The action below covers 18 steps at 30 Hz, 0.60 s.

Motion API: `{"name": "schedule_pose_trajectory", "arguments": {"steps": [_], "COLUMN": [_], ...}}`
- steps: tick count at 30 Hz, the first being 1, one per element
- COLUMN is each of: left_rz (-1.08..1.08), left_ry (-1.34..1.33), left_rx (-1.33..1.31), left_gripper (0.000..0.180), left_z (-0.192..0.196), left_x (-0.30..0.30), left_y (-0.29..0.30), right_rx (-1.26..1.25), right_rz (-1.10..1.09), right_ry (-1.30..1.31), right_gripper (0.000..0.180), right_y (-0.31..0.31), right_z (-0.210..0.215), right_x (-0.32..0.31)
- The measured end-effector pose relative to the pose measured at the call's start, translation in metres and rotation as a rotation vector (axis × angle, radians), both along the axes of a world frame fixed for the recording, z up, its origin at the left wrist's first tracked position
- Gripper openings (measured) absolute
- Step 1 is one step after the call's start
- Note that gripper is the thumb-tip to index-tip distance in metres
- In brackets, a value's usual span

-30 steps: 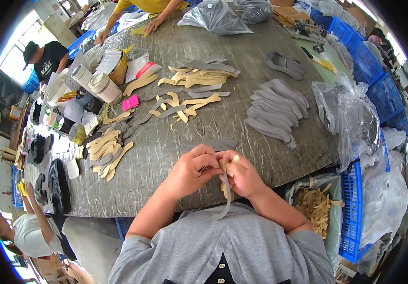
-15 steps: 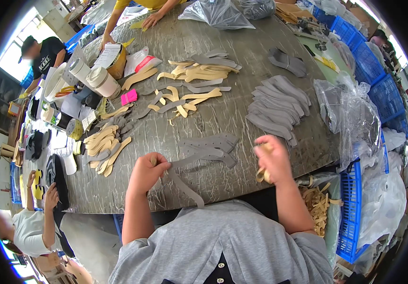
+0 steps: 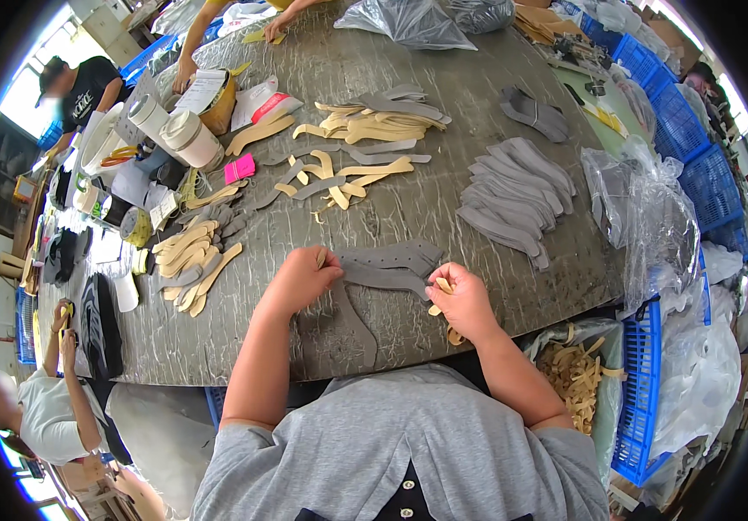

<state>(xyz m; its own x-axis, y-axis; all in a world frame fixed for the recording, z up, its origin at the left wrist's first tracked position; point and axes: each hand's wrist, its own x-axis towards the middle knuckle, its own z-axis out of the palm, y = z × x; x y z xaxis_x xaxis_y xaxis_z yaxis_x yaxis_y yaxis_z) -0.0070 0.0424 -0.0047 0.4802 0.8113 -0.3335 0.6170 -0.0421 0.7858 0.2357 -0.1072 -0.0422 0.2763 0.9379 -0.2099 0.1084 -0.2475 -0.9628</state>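
Observation:
My left hand [image 3: 303,280] rests on the grey table [image 3: 443,208], fingers closed on the left end of a grey curved strip [image 3: 384,278]. My right hand [image 3: 463,303] is at the strip's right end and pinches a tan backing strip [image 3: 444,306] that curls down past the table edge. A longer grey strip [image 3: 349,323] lies flat just in front of me. A small stack of grey perforated pieces [image 3: 391,258] sits just beyond my hands.
A fanned pile of grey pieces [image 3: 513,195] lies at right, tan and grey strips [image 3: 365,130] at centre and left [image 3: 191,256]. Tape rolls [image 3: 187,139] stand far left. A bag of tan scraps [image 3: 575,373] hangs by blue crates [image 3: 652,373]. Other people work at left and across the table.
One second ago both hands were together peeling a strip. They spread apart, a grey strip came down on the table, and now both hands are on another grey strip.

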Motion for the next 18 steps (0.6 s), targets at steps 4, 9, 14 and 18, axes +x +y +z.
{"name": "schedule_pose_trajectory", "arguments": {"steps": [4, 9, 14, 18], "left_rz": [0.021, -0.019, -0.028, -0.033], "left_ry": [0.038, 0.088, 0.106, 0.113], "left_rx": [0.015, 0.105, 0.089, 0.075], "left_gripper": [0.011, 0.015, 0.016, 0.016], "left_z": [0.002, -0.006, -0.005, -0.006], "left_x": [0.009, 0.011, 0.014, 0.015], "left_y": [0.004, 0.008, 0.008, 0.009], "right_rx": [-0.006, -0.042, -0.049, -0.03], "right_rz": [-0.015, -0.001, 0.008, 0.006], "right_ry": [-0.105, -0.124, -0.153, -0.183], "right_gripper": [0.018, 0.017, 0.016, 0.015], "right_y": [0.002, 0.004, 0.005, 0.005], "right_z": [-0.007, -0.006, -0.002, -0.002], "right_x": [0.001, 0.002, 0.002, 0.001]}}
